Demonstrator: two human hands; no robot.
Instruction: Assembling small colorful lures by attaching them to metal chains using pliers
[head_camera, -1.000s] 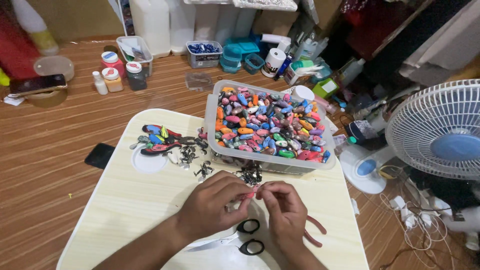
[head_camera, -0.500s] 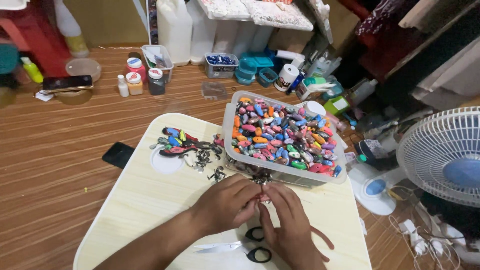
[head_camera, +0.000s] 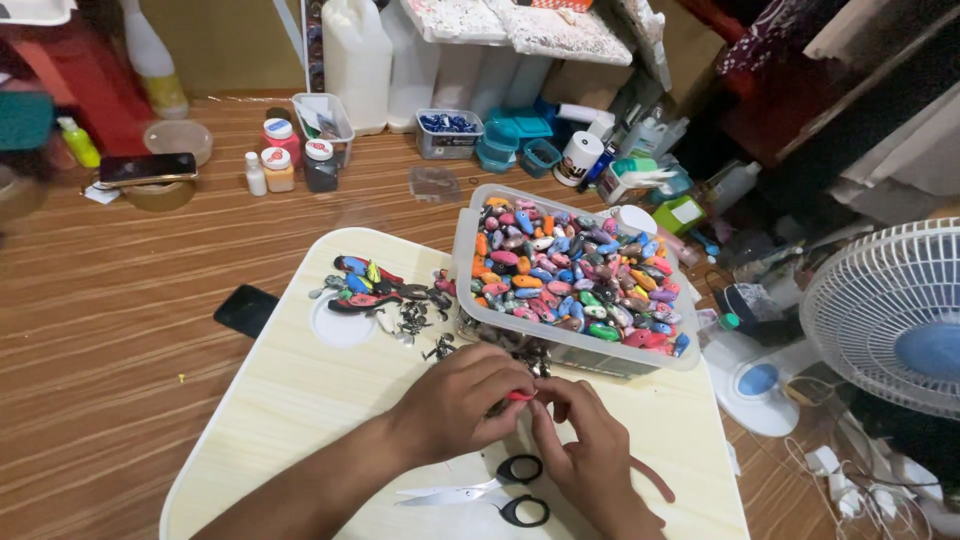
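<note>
While both hands met over the near half of the pale wooden table (head_camera: 300, 400), I noted the left hand (head_camera: 465, 400) and right hand (head_camera: 590, 450) pinching a small red piece (head_camera: 520, 396) between their fingertips, each grip narrow and closed on it. Black-handled scissors (head_camera: 500, 490) lay on the table just below the hands, blades pointing left. A clear plastic tub (head_camera: 470, 300) filled with multicoloured fishing lures (head_camera: 570, 270) stood just beyond the hands. Loose lures (head_camera: 365, 285) and small metal hooks (head_camera: 412, 320) lay to the tub's left. A white fan (head_camera: 890, 320) stood on the floor at right, and a black phone (head_camera: 246, 310) lay beside the table's left edge.
</note>
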